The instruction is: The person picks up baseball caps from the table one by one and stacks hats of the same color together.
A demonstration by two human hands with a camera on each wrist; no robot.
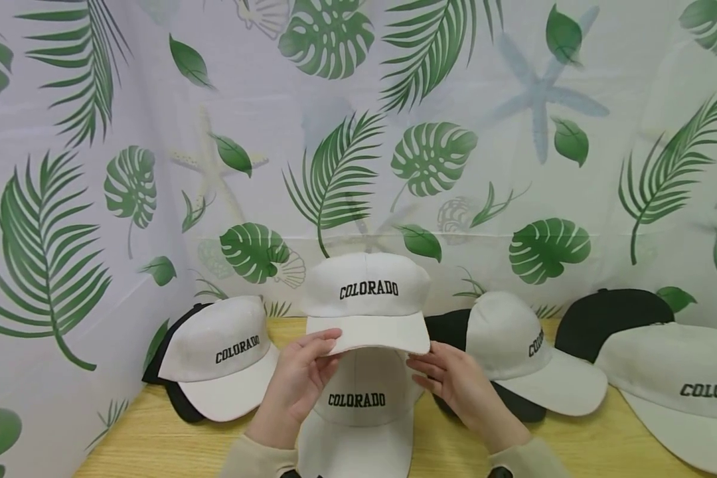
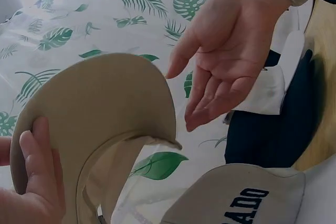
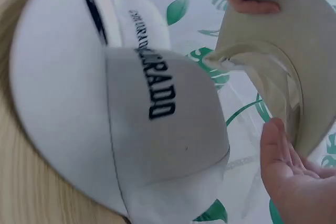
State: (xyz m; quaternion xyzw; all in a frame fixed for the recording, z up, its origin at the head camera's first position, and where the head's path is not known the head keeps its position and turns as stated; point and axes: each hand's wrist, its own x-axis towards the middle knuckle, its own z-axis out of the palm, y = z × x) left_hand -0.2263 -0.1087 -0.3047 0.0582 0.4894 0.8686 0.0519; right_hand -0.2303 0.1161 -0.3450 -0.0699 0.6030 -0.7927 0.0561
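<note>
In the head view, a white baseball cap (image 1: 376, 328) with COLORADO in black letters is held up at the centre. The left hand (image 1: 295, 385) pinches the left side of its brim, thumb on top and fingers beneath. By the brim's right corner is the right hand (image 1: 457, 385), its fingers loosely bent. The left wrist view has the right hand's thumb (image 2: 184, 53) at the brim edge; contact is hard to tell. The brim's underside (image 2: 110, 103) and part of the cap's inside show there. Directly below stands another white COLORADO cap (image 1: 355, 448), partly hidden.
A white cap (image 1: 221, 332) with a black one behind it stands at left. To the right are another white cap (image 1: 550, 385), a black cap (image 1: 612, 315) and a larger-looking white cap (image 1: 687, 425). A leaf-patterned cloth (image 1: 358, 86) hangs behind the wooden table (image 1: 155, 445).
</note>
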